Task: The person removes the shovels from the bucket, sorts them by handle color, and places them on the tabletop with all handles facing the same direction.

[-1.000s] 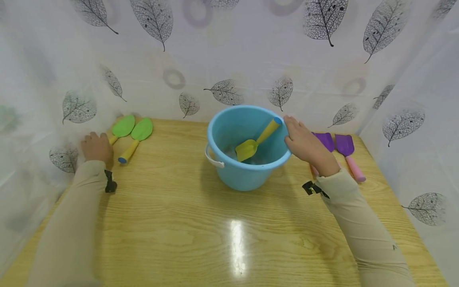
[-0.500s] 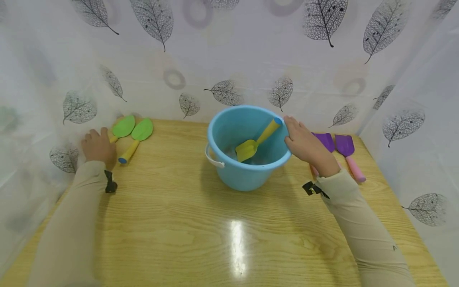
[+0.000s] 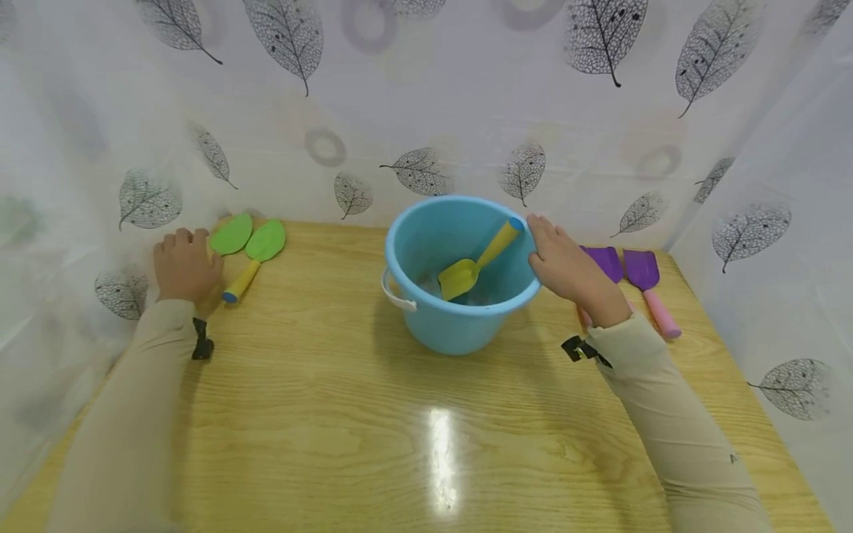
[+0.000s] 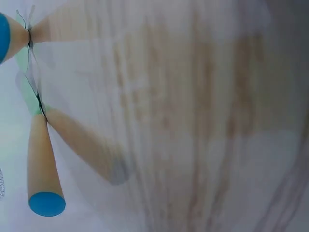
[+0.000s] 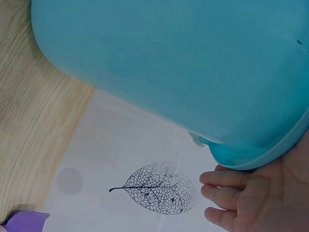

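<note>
My left hand (image 3: 186, 266) is over the left end of the table beside two toy shovels with leaf-shaped green blades. It partly covers the left green shovel (image 3: 231, 234); the right green shovel (image 3: 256, 260) lies beside it, its yellow handle pointing toward me. Two handles with blue ends, the lower handle (image 4: 44, 164) among them, show uncovered in the left wrist view, where the hand is out of sight. My right hand (image 3: 576, 270) rests at the right rim of a light blue bucket (image 3: 460, 329), fingers extended. Inside the bucket leans a yellow shovel (image 3: 476, 263).
Purple-bladed shovels lie right of the bucket; the right purple shovel (image 3: 643, 274) has a pink handle, the other is partly behind my right arm. A white bucket handle (image 3: 398, 296) hangs at the left. A leaf-printed curtain (image 3: 433, 96) surrounds the wooden table (image 3: 320, 429).
My left hand has shifted slightly up and right, covering more of the left green shovel's handle. The right hand, bucket and yellow shovel stay where they were.
</note>
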Tool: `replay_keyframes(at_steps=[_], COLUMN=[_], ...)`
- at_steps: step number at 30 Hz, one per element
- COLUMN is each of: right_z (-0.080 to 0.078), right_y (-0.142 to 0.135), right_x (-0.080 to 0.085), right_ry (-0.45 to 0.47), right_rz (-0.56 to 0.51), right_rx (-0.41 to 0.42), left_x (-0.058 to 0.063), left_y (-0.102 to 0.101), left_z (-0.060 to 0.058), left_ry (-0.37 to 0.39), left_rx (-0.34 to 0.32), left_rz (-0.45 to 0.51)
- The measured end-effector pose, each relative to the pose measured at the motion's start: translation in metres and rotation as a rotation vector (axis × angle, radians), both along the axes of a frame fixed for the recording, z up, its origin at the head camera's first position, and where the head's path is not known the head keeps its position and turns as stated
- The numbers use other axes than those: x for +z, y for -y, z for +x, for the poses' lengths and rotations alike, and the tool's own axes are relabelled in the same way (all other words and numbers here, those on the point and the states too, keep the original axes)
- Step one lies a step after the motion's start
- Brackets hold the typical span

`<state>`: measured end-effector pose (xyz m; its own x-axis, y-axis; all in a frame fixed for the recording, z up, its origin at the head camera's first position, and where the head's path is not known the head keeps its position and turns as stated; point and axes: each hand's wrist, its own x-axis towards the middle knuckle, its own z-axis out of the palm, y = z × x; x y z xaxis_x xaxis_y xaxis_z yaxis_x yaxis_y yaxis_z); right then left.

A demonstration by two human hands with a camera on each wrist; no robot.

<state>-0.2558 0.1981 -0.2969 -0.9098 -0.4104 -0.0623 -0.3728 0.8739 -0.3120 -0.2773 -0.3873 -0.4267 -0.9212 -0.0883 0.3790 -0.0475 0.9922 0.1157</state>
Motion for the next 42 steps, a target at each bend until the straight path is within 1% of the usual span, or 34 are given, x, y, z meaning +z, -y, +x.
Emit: replay_keyframes(at_steps=[4, 9, 13, 17, 20, 24, 28, 35, 38, 42], right_z=[-0.001, -0.001, -0.001, -0.001, -0.001, -0.001, -0.001, 0.000, 0.001, 0.002], right_y=[0.001, 0.001, 0.001, 0.002, 0.002, 0.002, 0.001, 0.002, 0.002, 0.001], right_x=[0.000, 0.001, 0.002, 0.003, 0.003, 0.002, 0.000, 0.001, 0.001, 0.002], right_ry=[-0.002, 0.007, 0.010, 0.012, 0.015, 0.009, 0.000, 0.010, 0.003, 0.000], right_rz=[0.001, 0.006, 0.012, 0.009, 0.002, 0.002, 0.004, 0.002, 0.006, 0.003], right_rx=[0.002, 0.001, 0.000, -0.001, 0.000, 0.004, 0.004, 0.002, -0.001, -0.005], left_x=[0.005, 0.017, 0.026, 0.031, 0.035, 0.042, 0.048, 0.055, 0.057, 0.063], left_y=[-0.005, -0.017, -0.027, -0.035, -0.043, -0.054, -0.065, -0.084, -0.093, -0.107], left_z=[0.001, 0.003, 0.005, 0.005, 0.005, 0.004, 0.003, 0.003, 0.002, 0.003], left_ry=[0.007, 0.028, 0.014, -0.019, -0.059, -0.095, -0.113, -0.105, -0.124, -0.147], left_rx=[-0.057, -0.126, -0.164, -0.208, -0.250, -0.289, -0.321, -0.373, -0.415, -0.475], left_rz=[-0.012, -0.037, -0.070, -0.082, -0.079, -0.093, -0.112, -0.174, -0.188, -0.185])
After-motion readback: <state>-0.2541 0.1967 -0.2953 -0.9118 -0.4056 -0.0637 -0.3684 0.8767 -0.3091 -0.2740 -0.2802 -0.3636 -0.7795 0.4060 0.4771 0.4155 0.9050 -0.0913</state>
